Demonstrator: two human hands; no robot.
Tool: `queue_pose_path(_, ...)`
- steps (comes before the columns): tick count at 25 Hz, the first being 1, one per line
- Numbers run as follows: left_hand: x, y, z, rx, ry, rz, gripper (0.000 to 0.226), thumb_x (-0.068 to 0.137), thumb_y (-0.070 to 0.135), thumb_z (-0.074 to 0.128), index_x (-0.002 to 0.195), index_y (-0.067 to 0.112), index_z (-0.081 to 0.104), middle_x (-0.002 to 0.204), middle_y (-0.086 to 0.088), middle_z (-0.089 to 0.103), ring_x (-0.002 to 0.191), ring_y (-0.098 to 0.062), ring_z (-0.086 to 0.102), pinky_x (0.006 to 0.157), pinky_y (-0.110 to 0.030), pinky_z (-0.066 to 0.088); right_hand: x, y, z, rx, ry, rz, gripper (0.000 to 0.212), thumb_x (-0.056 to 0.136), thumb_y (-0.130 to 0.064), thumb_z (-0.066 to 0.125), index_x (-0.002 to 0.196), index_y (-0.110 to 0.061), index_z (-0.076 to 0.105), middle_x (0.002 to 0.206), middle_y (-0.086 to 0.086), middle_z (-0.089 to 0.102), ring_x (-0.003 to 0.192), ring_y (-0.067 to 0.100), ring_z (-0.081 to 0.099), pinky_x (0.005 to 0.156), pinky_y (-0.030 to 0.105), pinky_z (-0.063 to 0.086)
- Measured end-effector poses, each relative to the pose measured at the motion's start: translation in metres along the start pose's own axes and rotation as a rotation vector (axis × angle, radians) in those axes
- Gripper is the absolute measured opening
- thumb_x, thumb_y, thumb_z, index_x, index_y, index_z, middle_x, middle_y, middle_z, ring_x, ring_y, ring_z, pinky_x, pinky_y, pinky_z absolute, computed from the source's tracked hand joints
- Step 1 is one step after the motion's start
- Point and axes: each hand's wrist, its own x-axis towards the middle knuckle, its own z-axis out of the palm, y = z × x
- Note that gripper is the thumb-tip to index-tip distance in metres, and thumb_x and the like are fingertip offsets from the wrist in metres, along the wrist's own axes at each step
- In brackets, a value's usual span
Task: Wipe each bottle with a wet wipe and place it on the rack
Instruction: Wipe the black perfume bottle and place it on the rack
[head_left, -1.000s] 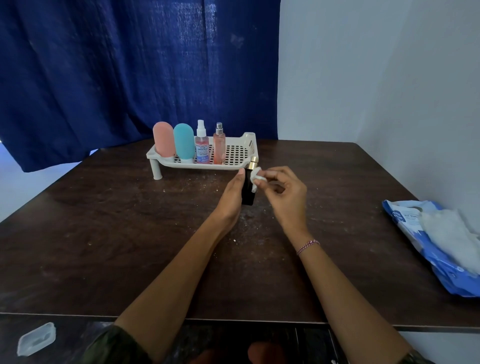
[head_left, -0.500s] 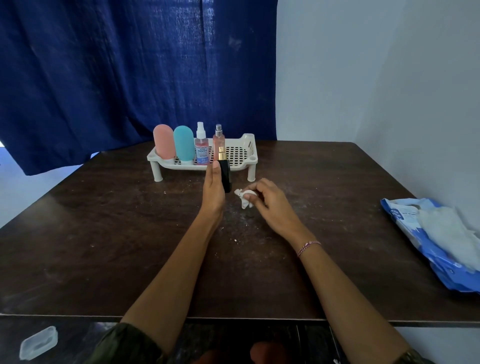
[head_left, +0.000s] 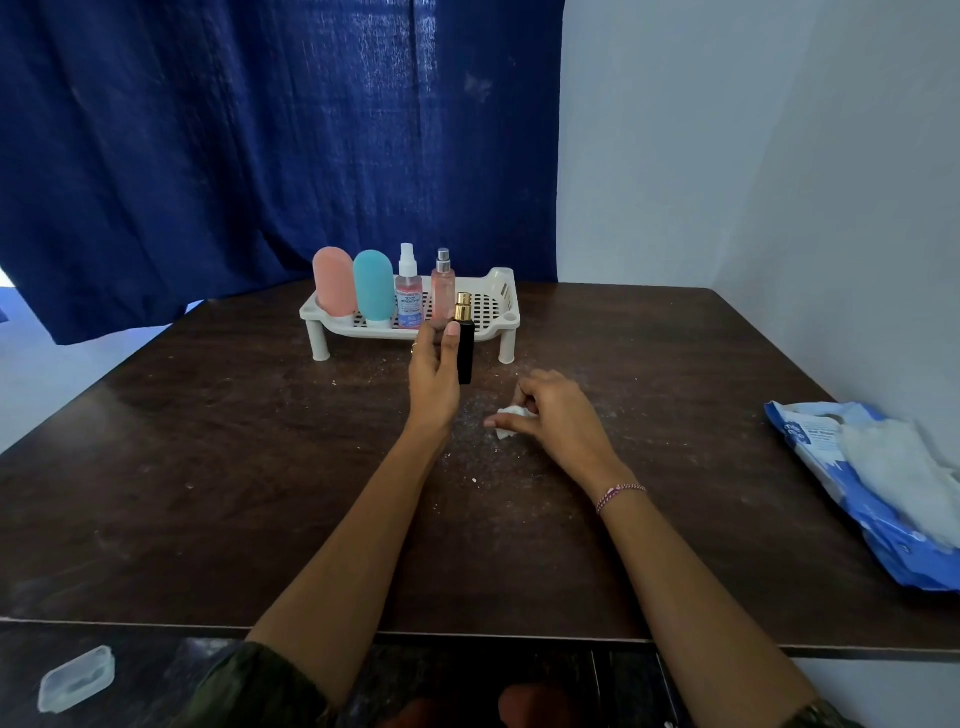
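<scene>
Your left grip (head_left: 434, 374) is closed round the black bottle (head_left: 466, 353), thumb up its near face and fingers behind. It holds the bottle upright, gold cap on top, seemingly lifted off the worktop (head_left: 260, 467) and just in front of the rack (head_left: 501, 291). Your right grip (head_left: 556, 410) pinches the balled wipe (head_left: 511, 415) down on the worktop, knuckles up, near the bottle but apart from it. With the wipe parked, I judge this bottle wiped and the placing step in hand. The pink bottle (head_left: 334, 280), teal bottle (head_left: 374, 283) and two sprays (head_left: 409, 288) (head_left: 443, 283) already stand along the rack's left and middle, leaving bare grid at its right end. The next move calls for raising the bottle over the front rim and setting it down upright there without nudging the nearer spray. It is tall and narrow and could tip, so let go only once it stands. Your left forearm reaches straight forward, wrist in line. Your right forearm lies low and angled inward.
</scene>
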Motion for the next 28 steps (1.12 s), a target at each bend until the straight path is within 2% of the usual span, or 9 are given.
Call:
queue_pose_path(3,-0.0002,-0.0004,0.0013,-0.006,0.011,0.006,0.028,0.099,0.031,0.041,0.116,0.011,0.052,0.113,-0.001,0.057,0.098,-0.005,0.052,0.073,-0.006,0.041,0.0004,0.0007,0.0007,0.097,0.050,0.024,0.035,0.065,-0.038,0.079,0.063,-0.016,0.052,0.069,-0.014,0.043,0.062,0.000,0.039,0.054,0.015,0.029)
queue_pose_path(9,-0.0002,0.0002,0.0021,-0.031,0.005,-0.020,0.033,0.099,0.030,0.042,0.121,0.008,0.051,0.126,-0.010,0.057,0.117,-0.020,0.052,0.086,-0.017,0.042,0.0017,0.0009,0.0026,0.146,0.069,0.018,0.028,0.064,-0.029,0.082,0.066,-0.014,0.058,0.072,-0.012,0.045,0.058,0.002,0.043,0.054,0.012,0.036)
queue_pose_path(12,-0.0002,-0.0001,0.0028,-0.026,0.015,-0.034,0.034,0.099,0.031,0.042,0.122,0.008,0.050,0.127,-0.012,0.056,0.120,-0.024,0.050,0.089,-0.022,0.042,0.0027,0.0028,0.0046,0.146,0.072,0.020,0.026,0.064,-0.026,0.082,0.069,-0.010,0.064,0.077,-0.005,0.052,0.060,0.003,0.046,0.055,0.012,0.038)
queue_pose_path(16,0.0003,-0.0017,0.0025,-0.032,0.010,-0.041,0.033,0.098,0.031,0.042,0.120,0.008,0.051,0.127,-0.014,0.055,0.120,-0.027,0.050,0.093,-0.029,0.042,0.0029,0.0012,0.0036,0.142,0.089,0.007,0.023,0.064,-0.022,0.083,0.072,-0.007,0.067,0.076,-0.007,0.051,0.057,0.000,0.045,0.057,0.007,0.039)
queue_pose_path(21,0.0000,-0.0024,0.0027,-0.044,0.008,-0.028,0.028,0.098,0.030,0.043,0.115,0.009,0.052,0.125,-0.012,0.057,0.115,-0.021,0.053,0.087,-0.020,0.043,0.0027,-0.0014,0.0029,0.137,0.109,-0.006,0.019,0.066,-0.018,0.081,0.075,-0.007,0.069,0.074,-0.014,0.048,0.060,-0.002,0.046,0.059,0.005,0.038)
queue_pose_path(25,-0.0002,-0.0022,0.0027,-0.064,0.011,-0.031,0.025,0.098,0.030,0.044,0.113,0.011,0.053,0.120,-0.007,0.059,0.108,-0.014,0.053,0.085,-0.020,0.043,0.0026,-0.0024,0.0009,0.101,0.116,-0.022,0.017,0.067,-0.014,0.080,0.080,-0.008,0.070,0.073,-0.019,0.041,0.063,-0.004,0.044,0.061,0.002,0.036)
queue_pose_path(28,-0.0010,-0.0007,0.0031,-0.072,0.012,-0.028,0.021,0.098,0.029,0.045,0.109,0.014,0.053,0.113,-0.002,0.059,0.101,-0.009,0.054,0.080,-0.016,0.043,0.0031,-0.0010,0.0021,0.066,0.125,-0.035,0.018,0.068,-0.012,0.079,0.083,-0.008,0.071,0.075,-0.020,0.040,0.070,-0.001,0.044,0.065,0.005,0.035)
